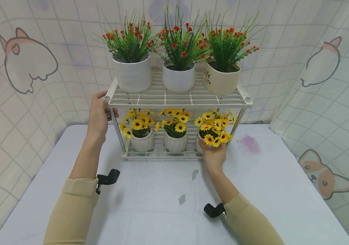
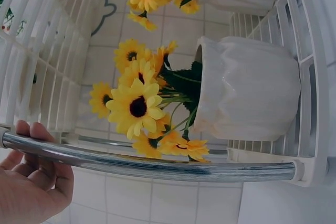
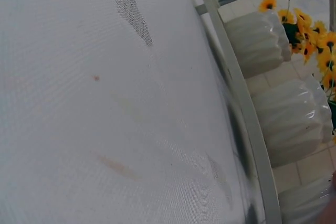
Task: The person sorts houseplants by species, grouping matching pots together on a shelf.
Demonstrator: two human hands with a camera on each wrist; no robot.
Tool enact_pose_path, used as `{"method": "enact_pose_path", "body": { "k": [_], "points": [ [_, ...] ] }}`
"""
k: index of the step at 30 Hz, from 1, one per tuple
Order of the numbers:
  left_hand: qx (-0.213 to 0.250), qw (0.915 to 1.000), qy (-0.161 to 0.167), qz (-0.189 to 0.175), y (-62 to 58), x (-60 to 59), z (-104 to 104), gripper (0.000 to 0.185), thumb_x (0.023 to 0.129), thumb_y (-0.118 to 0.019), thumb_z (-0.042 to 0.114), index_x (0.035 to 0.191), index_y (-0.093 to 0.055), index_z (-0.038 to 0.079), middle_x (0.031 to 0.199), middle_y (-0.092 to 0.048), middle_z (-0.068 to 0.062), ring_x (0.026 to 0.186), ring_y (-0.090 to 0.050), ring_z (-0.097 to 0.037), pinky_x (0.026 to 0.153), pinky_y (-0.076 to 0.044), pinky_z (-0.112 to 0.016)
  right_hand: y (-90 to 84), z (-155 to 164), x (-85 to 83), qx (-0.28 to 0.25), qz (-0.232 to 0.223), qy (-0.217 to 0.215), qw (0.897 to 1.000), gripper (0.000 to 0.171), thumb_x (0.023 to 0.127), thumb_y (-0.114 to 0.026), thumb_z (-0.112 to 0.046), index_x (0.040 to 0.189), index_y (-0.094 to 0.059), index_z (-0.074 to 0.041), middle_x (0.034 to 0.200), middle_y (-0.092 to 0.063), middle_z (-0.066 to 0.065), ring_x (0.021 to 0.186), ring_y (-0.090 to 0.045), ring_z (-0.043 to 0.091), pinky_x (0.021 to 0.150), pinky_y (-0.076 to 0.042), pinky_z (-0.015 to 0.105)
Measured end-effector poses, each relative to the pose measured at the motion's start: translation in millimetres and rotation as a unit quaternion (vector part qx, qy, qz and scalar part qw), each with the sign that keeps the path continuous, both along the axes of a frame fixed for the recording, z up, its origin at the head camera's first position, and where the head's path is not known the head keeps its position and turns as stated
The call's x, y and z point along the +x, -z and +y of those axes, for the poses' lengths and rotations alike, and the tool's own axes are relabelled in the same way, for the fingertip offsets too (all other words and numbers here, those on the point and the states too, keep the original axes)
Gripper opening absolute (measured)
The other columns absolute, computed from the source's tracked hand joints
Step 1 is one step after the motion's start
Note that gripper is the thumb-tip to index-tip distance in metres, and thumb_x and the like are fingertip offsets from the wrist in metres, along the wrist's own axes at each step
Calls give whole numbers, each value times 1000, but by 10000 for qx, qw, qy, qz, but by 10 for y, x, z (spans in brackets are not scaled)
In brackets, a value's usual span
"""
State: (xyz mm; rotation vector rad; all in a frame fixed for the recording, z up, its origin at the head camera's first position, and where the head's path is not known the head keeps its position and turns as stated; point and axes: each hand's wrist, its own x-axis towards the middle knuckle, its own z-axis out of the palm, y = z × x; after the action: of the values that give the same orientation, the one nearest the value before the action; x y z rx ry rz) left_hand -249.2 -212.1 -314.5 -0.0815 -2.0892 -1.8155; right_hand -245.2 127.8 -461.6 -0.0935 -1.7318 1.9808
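Note:
A two-tier white wire rack (image 1: 174, 106) with metal posts stands at the back of the table. At its upper left corner, my left hand (image 1: 99, 117) grips the front post (image 2: 157, 165), fingers curled behind it. My right hand (image 1: 214, 156) holds the right-hand white pot (image 1: 199, 145) of yellow artificial sunflowers (image 1: 213, 127) on the lower shelf, thumb at its left side. Beside it on that shelf are a middle sunflower pot (image 1: 175, 143) and a left one (image 1: 143, 142). Most of the right hand's fingers are hidden from view.
Above, the top shelf bears a white pot (image 1: 133, 75), a smaller white pot (image 1: 178, 79) and a cream pot (image 1: 222, 80), all with grass and red flowers. A white cloth (image 1: 162, 204) covers the table. Tile-patterned fabric (image 1: 79, 44) hangs behind and at both sides.

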Motion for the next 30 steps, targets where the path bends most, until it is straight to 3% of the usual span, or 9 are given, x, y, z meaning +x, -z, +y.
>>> {"method": "enact_pose_path", "body": {
  "k": [5, 11, 14, 19, 23, 26, 30],
  "points": [
    [-26, 10000, -17, 37, 6, -15, -7, 51, 104, -25, 28, 151, -37, 13, 98, -53, -5, 80, -52, -20, 83, -44, -36, -122, -27, 8, 39, -43, -58, 10000, 78, 84, -81, 5, 151, -43, -9, 150, -50, 1, 143, -40, 13, 118, -25, 28],
    [-15, 10000, 10, 72, 6, -27, -1, 51, 104, -26, 28, 151, -37, 12, 98, -53, -6, 79, -52, -21, 82, -44, -35, 90, 0, -138, 360, -404, 293, 9981, 80, 85, -86, -10, 152, -43, -17, 151, -48, -5, 144, -36, 10, 119, -20, 29],
    [-20, 10000, 16, 79, -4, -19, 8, 51, 104, -26, 29, 150, -38, 13, 97, -53, -6, 79, -52, -21, 82, -44, -35, 119, 25, -120, 643, -717, 391, 9946, 80, 86, -86, -18, 153, -41, -19, 153, -45, -6, 147, -33, 10, 120, -19, 30],
    [-14, 9999, 46, 141, -3, 4, -2, 49, 104, -28, 28, 149, -40, 13, 91, -54, -4, 77, -53, -20, 80, -45, -34, 65, 76, 95, 991, -1343, 157, 9858, 74, 95, -74, -18, 156, -32, -8, 160, -36, 8, 150, -29, 23, 120, -25, 39],
    [110, 9994, 197, 243, 27, 19, -29, 46, 106, -32, 30, 147, -42, 14, 87, -55, -4, 78, -55, -23, 80, -45, -34, -22, 141, 295, 958, -1567, -166, 9828, 70, 99, -66, -11, 156, -28, 2, 160, -32, 17, 149, -29, 28, 118, -30, 41],
    [186, 9988, 315, 323, 66, 34, -67, 41, 108, -34, 37, 142, -45, 16, 88, -56, -4, 81, -56, -25, 84, -44, -35, -67, 219, 403, 1063, -1568, -327, 9813, 60, 99, -65, -9, 150, -36, 2, 153, -40, 17, 143, -37, 27, 112, -37, 37],
    [53, 9980, 479, 402, 149, 69, -134, 38, 111, -34, 45, 133, -47, 17, 95, -60, -7, 89, -60, -24, 89, -43, -34, -94, 385, 530, 1416, -1472, -581, 9772, 37, 99, -65, -5, 133, -53, 4, 136, -55, 18, 125, -52, 24, 91, -46, 24]
  ]
}}
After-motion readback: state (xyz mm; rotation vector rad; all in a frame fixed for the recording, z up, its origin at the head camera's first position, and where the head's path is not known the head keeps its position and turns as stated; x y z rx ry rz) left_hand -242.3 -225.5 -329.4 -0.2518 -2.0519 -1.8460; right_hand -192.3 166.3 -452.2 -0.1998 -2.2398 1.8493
